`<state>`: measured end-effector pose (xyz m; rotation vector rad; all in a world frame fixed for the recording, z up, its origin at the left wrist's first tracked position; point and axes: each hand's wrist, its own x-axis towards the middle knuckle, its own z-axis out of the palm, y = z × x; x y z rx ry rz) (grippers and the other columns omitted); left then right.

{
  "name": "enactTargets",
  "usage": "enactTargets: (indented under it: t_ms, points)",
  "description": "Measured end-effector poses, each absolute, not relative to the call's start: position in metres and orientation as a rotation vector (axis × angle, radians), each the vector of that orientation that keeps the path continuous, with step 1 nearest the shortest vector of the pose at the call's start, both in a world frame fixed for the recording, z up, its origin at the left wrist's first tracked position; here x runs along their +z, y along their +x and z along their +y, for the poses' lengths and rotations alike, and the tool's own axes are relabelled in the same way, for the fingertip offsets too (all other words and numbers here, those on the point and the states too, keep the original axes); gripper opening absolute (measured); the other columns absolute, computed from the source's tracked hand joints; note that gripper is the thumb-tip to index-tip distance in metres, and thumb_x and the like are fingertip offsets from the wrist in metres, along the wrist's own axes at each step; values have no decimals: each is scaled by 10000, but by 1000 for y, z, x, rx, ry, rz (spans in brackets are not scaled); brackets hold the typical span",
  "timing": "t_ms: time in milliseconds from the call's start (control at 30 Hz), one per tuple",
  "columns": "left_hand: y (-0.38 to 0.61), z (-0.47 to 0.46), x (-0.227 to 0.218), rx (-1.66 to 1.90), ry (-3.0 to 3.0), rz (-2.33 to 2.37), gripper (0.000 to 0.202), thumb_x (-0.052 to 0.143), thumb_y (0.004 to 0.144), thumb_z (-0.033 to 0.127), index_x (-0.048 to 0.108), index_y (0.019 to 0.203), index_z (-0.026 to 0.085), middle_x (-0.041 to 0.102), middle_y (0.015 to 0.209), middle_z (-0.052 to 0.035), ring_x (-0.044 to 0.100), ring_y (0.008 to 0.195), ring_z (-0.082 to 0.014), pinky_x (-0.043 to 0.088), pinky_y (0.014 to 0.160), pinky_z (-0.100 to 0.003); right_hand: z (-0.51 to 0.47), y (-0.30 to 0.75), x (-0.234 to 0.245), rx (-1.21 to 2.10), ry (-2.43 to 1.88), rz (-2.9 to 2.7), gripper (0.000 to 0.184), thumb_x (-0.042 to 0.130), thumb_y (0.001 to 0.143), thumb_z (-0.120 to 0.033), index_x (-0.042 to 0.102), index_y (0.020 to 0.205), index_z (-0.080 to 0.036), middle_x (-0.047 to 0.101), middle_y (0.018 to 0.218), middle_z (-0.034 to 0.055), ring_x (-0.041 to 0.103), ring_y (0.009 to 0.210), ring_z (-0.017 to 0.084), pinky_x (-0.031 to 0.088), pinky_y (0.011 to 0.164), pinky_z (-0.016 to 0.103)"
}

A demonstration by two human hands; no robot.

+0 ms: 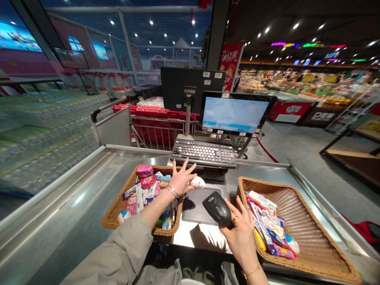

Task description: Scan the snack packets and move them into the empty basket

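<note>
Pinched low in my left hand is a small white egg-shaped item with faint print; the other fingers are spread above the counter. My right hand grips a black handheld barcode scanner, its head tilted toward the counter's middle. Below my left forearm lies a wicker basket packed with small packets, a pink case and a round red tin. Right of my right hand, a second wicker basket holds several packaged goods piled on its left side.
A black keyboard stands behind my hands, with a lit monitor and the back of another screen beyond it. A shopping cart is behind the metal counter. Stacked bottle packs stand at the left.
</note>
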<state>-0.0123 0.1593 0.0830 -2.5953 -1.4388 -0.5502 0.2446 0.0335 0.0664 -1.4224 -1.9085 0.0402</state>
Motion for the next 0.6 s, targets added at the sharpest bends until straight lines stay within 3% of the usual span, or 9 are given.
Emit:
enactTargets:
  t_ms: [600]
  points:
    - [-12,156,89,-544,-2590,-1476,449,779,707,384,657,1132,307,445,1486,-47,131,1463,-384,-242,1010,-728,30,243,71,112,-1452,-1913,289,596,766,-287,696,1036,-262,640,1261,28,380,1359,324,260,1089,592]
